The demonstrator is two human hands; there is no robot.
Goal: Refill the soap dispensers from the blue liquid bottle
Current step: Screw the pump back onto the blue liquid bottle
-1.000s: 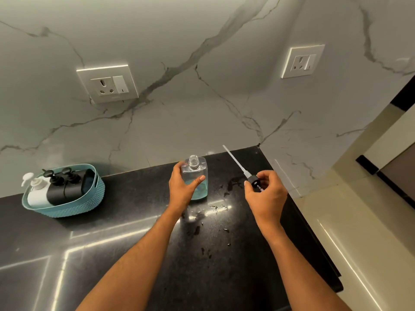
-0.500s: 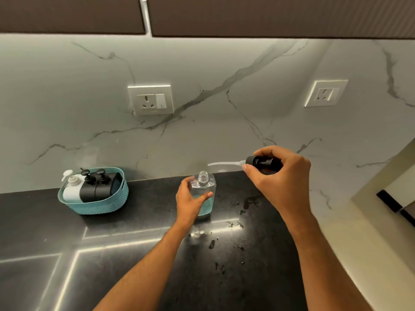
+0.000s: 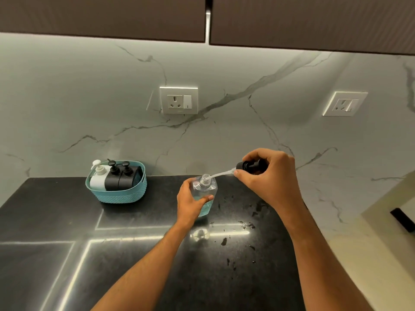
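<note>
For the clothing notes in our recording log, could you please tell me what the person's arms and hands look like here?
Both forearms are bare along all that shows, with no sleeve or cuff in view. The left hand and the right hand wear no gloves. No watch, bracelet or ring is visible on either, and no markings show on the arms.

Home kitchen, black countertop (image 3: pixel 56 221), marble backsplash (image 3: pixel 89 97), wall cabinets (image 3: pixel 101 16)

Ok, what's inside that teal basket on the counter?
The teal basket holds one white pump bottle and two black pump bottles. Its wall hides their lower parts.
</note>
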